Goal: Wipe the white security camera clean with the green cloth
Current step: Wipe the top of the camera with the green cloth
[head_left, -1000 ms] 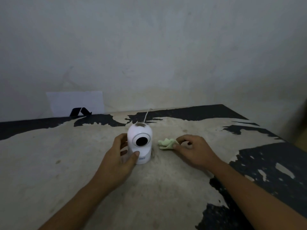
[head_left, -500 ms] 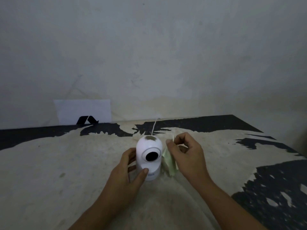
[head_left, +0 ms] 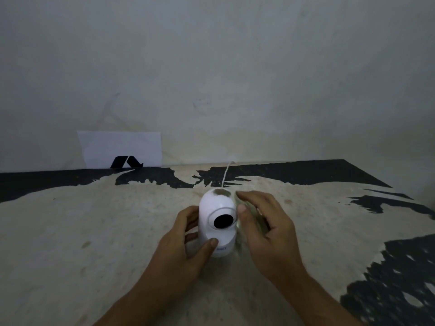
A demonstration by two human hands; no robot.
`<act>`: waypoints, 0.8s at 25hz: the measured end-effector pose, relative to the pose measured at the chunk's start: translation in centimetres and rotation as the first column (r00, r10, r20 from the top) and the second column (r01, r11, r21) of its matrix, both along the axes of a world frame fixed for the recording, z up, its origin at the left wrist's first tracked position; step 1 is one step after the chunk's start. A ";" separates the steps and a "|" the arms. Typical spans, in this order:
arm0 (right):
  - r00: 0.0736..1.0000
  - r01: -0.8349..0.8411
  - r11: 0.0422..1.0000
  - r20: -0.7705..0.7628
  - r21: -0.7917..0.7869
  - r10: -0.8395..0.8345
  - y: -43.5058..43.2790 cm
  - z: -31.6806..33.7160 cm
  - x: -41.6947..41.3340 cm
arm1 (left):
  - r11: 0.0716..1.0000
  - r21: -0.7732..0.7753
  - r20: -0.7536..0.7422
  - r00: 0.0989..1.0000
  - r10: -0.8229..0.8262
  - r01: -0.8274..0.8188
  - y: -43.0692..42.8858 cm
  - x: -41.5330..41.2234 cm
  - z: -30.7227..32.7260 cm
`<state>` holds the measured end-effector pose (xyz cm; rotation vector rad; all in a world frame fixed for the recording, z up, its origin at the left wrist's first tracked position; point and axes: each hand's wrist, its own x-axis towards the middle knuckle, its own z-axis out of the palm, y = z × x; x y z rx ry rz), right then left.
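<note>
The white security camera (head_left: 215, 212) stands upright on the worn table (head_left: 94, 231), its black lens facing me and a brown dirt patch on its dome. My left hand (head_left: 186, 252) grips its base from the left, thumb across the front. My right hand (head_left: 263, 227) is at the camera's right side, holding the green cloth (head_left: 253, 214). The cloth is blurred and mostly hidden between fingers and palm. A thin white cable (head_left: 226, 174) runs from behind the camera toward the wall.
A white sheet of paper (head_left: 120, 147) with a black mark leans against the wall at the back left. The tabletop is pale with black peeled patches (head_left: 395, 278) at the right and along the back edge.
My right hand picked the green cloth up off the table and brought it against the camera's right side. My left hand kept its grip on the base. The view shifted downward and closer.
</note>
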<state>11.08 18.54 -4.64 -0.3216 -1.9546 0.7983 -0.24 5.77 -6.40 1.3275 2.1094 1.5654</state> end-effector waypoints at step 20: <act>0.997 0.051 0.982 -0.062 0.183 -0.041 1.0 -1.3 0.1 | 1.000 -0.010 0.032 0.999 -0.012 0.013 -0.1 0.0 0.1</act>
